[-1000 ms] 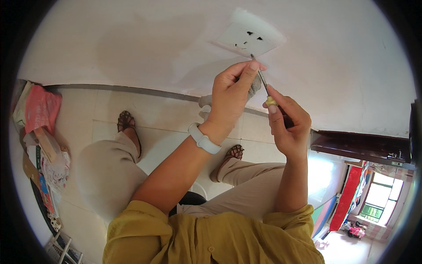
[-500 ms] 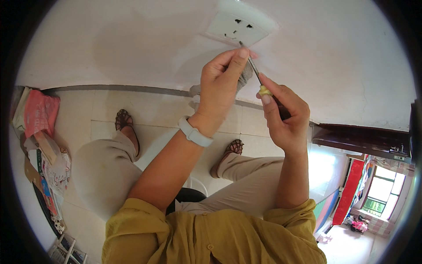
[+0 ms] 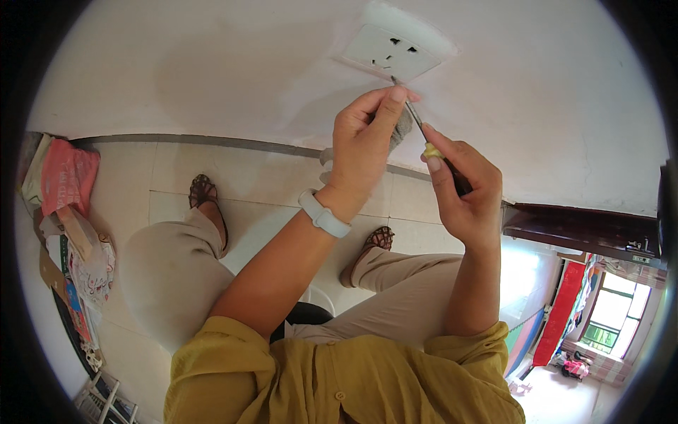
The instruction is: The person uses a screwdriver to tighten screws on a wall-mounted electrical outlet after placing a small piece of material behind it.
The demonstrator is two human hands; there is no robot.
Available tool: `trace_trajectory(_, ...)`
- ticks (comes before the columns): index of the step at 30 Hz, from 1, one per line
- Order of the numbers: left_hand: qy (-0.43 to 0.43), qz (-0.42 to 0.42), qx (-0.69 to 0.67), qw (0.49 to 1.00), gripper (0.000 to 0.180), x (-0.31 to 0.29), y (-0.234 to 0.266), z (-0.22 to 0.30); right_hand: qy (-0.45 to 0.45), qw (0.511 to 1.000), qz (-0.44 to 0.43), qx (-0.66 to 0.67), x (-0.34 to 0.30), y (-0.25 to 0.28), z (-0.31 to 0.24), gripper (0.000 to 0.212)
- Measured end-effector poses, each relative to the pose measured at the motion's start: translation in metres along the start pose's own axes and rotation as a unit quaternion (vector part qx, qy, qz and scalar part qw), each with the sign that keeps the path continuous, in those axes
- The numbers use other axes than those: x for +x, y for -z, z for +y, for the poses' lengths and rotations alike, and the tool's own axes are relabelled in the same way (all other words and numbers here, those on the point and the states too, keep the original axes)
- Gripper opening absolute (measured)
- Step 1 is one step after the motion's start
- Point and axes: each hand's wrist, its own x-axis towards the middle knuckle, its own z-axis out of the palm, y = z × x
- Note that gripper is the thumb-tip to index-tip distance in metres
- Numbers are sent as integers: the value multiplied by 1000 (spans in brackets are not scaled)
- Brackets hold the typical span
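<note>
A screwdriver (image 3: 416,115) with a metal shaft and a yellow-and-dark handle slants up toward a white wall socket (image 3: 367,44). Its tip is at the socket's lower edge; whether it touches is unclear. My right hand (image 3: 470,187) is closed round the handle, thumb and forefinger at the yellow collar. Near the tip, the thumb and fingers of my left hand (image 3: 364,145) pinch the shaft. A grey cloth-like thing (image 3: 402,131) shows behind my left hand, mostly hidden by it; I cannot tell whether that hand holds it. A pale band circles my left wrist.
The pale wall meets the tiled floor (image 3: 169,166) along a grey skirting strip (image 3: 205,141). Bags and papers, including a pink bag (image 3: 69,173), lie at the left. Dark wooden furniture (image 3: 572,226) stands at the right, with a window (image 3: 618,311) beyond. My feet are apart below.
The socket, both hands and the screwdriver sit slightly lower and further right in the picture. The grip of both hands looks the same.
</note>
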Motion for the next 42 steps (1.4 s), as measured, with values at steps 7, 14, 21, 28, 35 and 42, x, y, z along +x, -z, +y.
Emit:
trace_trajectory(7,-5,7,47,999,26,2,13,12,-26,998,-4,62,3,-15,4,34)
trace_trajectory(14,-13,13,68,998,26,1,10,13,-63,993,-3,99,0,-19,4,33)
trace_trajectory(21,1,19,98,995,24,0,9,12,-76,987,11,144,-8,-26,13,33)
trace_trajectory(28,-12,2,78,997,26,3,18,19,-72,980,11,188,-6,-37,14,31)
trace_trajectory(35,-28,-3,110,994,26,3,15,15,-89,966,13,244,-12,-37,18,32)
trace_trajectory(42,-27,-3,83,996,25,6,18,20,-61,966,30,249,-8,-48,19,32)
